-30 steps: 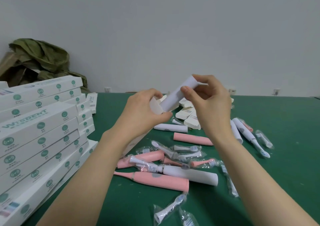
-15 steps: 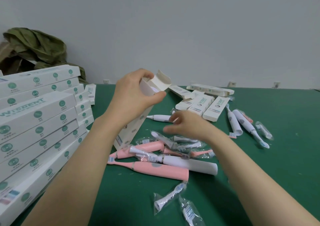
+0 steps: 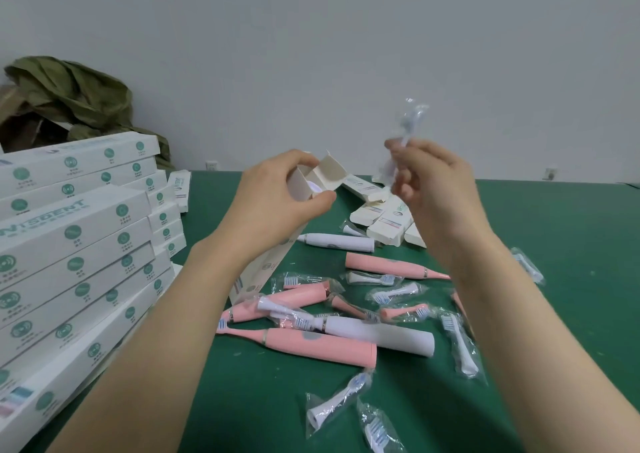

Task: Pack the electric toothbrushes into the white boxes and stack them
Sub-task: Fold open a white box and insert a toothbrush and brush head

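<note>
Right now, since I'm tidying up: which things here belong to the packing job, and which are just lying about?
Job: open white box held by left hand; bagged brush head pinched by right hand; pink toothbrush, white toothbrush and loose brush heads on the table; stacked boxes; empty boxes.
Lying about: olive cloth; brown carton beside it.

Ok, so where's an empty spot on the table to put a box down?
The green table is bare at far right, past the bagged brush head. Another bare patch lies nearest you, in front of the long pink toothbrush. The middle is crowded with toothbrushes and bagged heads; stacked white boxes fill the left.
</note>
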`<state>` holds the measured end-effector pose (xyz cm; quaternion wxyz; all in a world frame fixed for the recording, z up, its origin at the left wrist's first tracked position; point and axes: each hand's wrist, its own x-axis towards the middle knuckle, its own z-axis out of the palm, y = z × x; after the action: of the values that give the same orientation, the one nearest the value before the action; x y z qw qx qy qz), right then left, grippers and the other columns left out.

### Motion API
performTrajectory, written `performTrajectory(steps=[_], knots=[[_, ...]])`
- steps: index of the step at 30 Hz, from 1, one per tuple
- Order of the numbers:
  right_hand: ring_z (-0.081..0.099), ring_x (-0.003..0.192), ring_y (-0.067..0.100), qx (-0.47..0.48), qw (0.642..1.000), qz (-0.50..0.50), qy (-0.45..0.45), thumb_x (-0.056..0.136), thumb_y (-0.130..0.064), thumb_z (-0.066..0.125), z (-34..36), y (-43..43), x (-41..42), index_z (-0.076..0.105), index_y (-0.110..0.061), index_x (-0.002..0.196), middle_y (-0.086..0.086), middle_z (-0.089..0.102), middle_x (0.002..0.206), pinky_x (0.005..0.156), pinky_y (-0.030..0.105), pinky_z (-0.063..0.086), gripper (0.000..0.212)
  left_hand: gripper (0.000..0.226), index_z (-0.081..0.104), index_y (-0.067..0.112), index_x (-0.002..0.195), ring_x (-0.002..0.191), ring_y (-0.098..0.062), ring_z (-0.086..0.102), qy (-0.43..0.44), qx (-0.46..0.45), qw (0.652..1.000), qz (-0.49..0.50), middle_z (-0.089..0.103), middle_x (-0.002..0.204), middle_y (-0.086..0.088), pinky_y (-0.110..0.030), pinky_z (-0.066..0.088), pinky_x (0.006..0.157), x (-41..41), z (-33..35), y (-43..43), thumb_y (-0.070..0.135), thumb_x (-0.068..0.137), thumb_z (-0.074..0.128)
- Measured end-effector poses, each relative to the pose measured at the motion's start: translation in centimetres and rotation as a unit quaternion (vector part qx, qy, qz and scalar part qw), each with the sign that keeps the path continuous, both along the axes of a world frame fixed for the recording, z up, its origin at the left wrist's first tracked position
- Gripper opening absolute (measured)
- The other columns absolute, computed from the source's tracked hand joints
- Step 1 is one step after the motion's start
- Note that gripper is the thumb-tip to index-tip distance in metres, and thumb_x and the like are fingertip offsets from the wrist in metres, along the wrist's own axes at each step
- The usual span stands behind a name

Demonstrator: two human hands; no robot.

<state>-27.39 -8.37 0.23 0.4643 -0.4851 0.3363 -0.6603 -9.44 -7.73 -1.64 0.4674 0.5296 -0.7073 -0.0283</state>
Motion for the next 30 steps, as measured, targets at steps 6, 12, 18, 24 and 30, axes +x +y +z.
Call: performTrajectory(steps=[6, 12, 18, 24, 30], knots=[[0.064, 0.060, 0.020, -0.083, 0.979, -0.044, 0.182, 0.085, -0.009, 0.063, -0.2, 2.3, 3.1, 0.066, -0.014, 0.069, 0.002, 0.066, 0.063, 0.072, 0.047, 0.058, 0.017, 0.025, 0.060, 0.032, 0.085, 0.066, 0.012, 0.049, -0.040, 0.026, 0.998, -0.035, 0.055, 0.070, 0.018, -0.005, 0.033, 0.057, -1.4, -0.1, 0.4, 0.031, 0.068, 0.078], [0.068, 0.068, 0.017, -0.061, 0.971, -0.118, 0.197, 0.078, -0.008, 0.059, -1.6, 0.9, 2.1, 0.061, -0.019, 0.069, 0.004, 0.070, 0.073, 0.057, 0.034, 0.056, 0.014, 0.044, 0.061, 0.027, 0.109, 0.078, 0.004, 0.051, -0.084, 0.042, 0.994, -0.047, 0.057, 0.087, 0.021, -0.004, 0.034, 0.065, -1.9, -0.1, 0.6, 0.036, 0.068, 0.076], [0.063, 0.068, 0.011, -0.052, 0.958, -0.066, 0.275, 0.075, -0.014, 0.066, -2.3, 0.3, 2.3, 0.070, -0.020, 0.067, -0.004, 0.069, 0.067, 0.064, 0.027, 0.047, 0.011, 0.046, 0.063, 0.027, 0.109, 0.076, 0.009, 0.050, -0.070, 0.048, 0.996, -0.041, 0.057, 0.084, 0.024, -0.002, 0.034, 0.066, -1.9, 0.0, 0.8, 0.037, 0.066, 0.077], [0.052, 0.057, -0.002, -0.043, 0.934, -0.050, 0.352, 0.084, -0.032, 0.065, -2.2, 0.2, 2.3, 0.059, -0.024, 0.091, -0.012, 0.059, 0.075, 0.055, 0.017, 0.041, 0.012, 0.048, 0.064, 0.027, 0.110, 0.079, 0.013, 0.053, -0.062, 0.059, 0.995, -0.048, 0.057, 0.082, 0.027, -0.001, 0.037, 0.067, -1.9, 0.2, 0.8, 0.037, 0.065, 0.078], [0.067, 0.062, 0.009, -0.125, 0.960, -0.123, 0.219, 0.090, -0.013, 0.060, -1.7, 1.1, 2.4, 0.051, -0.023, 0.096, -0.002, 0.068, 0.079, 0.060, 0.029, 0.056, 0.015, 0.048, 0.064, 0.025, 0.113, 0.081, -0.002, 0.055, -0.061, 0.053, 0.996, -0.040, 0.065, 0.092, 0.013, -0.012, 0.040, 0.067, -1.6, 0.1, 0.7, 0.037, 0.068, 0.078]])
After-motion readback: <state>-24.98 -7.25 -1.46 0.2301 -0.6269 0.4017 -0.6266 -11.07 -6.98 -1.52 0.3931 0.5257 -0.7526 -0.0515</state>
